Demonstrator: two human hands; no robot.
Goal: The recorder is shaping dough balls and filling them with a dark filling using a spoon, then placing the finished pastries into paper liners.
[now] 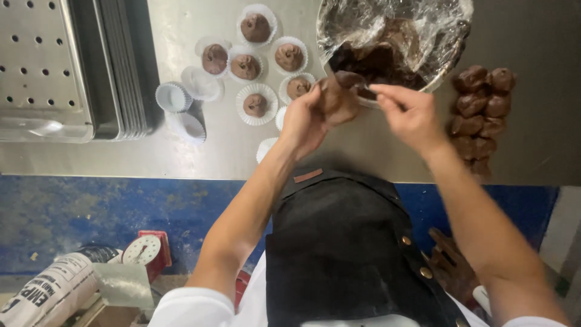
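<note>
Standing at the steel counter (181, 151), I count six paper cups already filled with chocolate balls (266, 54), clustered around eleven o'clock from the hands. A few empty white cups (175, 97) sit further out toward ten o'clock, and more peek from under the left wrist. The left hand (308, 118) is curled around a lump of brown dough (340, 91), fingers pressed on it, while the right hand (411, 115) pinches at the lump's edge with fingertips together. The foil-lined bowl (393, 36) at twelve o'clock still holds a fair amount of dough, and a heap of rough chocolate pieces (481, 112) waits at three o'clock. By my reckoning a good share remains to be portioned.
</note>
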